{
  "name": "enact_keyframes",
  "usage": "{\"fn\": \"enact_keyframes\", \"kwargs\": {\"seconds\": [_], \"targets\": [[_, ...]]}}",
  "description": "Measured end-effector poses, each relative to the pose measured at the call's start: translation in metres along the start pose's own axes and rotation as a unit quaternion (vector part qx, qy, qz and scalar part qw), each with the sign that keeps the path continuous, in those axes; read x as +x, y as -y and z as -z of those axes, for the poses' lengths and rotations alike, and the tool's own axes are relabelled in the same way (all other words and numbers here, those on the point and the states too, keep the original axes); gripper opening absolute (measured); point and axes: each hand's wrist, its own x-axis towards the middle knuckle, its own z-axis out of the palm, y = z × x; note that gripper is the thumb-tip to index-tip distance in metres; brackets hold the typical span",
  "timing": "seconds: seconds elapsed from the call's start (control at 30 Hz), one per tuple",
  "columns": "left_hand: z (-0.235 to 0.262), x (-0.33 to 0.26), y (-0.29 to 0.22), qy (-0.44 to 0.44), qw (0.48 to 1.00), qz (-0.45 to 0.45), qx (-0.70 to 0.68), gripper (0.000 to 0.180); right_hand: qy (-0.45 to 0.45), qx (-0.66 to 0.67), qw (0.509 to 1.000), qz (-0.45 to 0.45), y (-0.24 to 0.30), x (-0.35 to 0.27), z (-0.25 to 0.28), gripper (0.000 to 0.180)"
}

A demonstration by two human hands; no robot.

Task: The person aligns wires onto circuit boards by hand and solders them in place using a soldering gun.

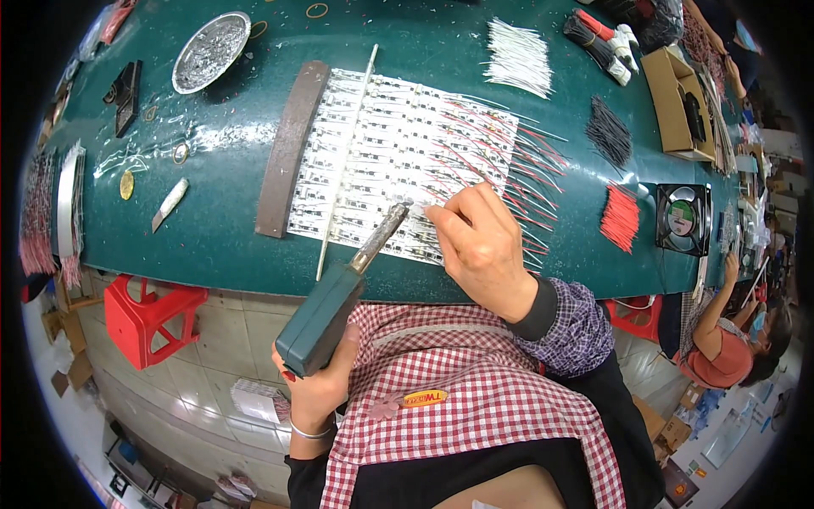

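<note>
My left hand is closed around the handle of a green soldering gun. The gun's metal tip points up and right, just over a white panel of small circuit boards. Beside the tip, my right hand is in a pinch over the lower right part of the panel. What its fingertips hold is too small to make out. Red and white wires stick out from the panel's right side. A brown bar lies along its left edge, and a thin white rod crosses it.
Bundles of white wires, black wires and red wires lie to the right, near a small black fan and a cardboard box. At left are a metal bowl and a cutter knife. Another person sits at right.
</note>
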Motion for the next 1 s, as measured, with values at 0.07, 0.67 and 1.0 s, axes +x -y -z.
{"fn": "enact_keyframes", "kwargs": {"seconds": [0.07,0.67,1.0], "targets": [[0.002,-0.002,0.009,0.017,0.999,-0.021,-0.044,0.024,-0.001,0.000,1.000,0.001,0.000,-0.001,0.000,0.021],[-0.005,0.000,-0.007,-0.015,0.992,0.073,-0.101,0.016,-0.005,0.005,1.000,0.003,0.001,-0.001,0.000,0.024],[-0.003,0.000,-0.004,0.000,0.992,0.072,-0.105,0.017,-0.005,0.005,1.000,0.005,0.000,-0.004,-0.002,0.024]]}}
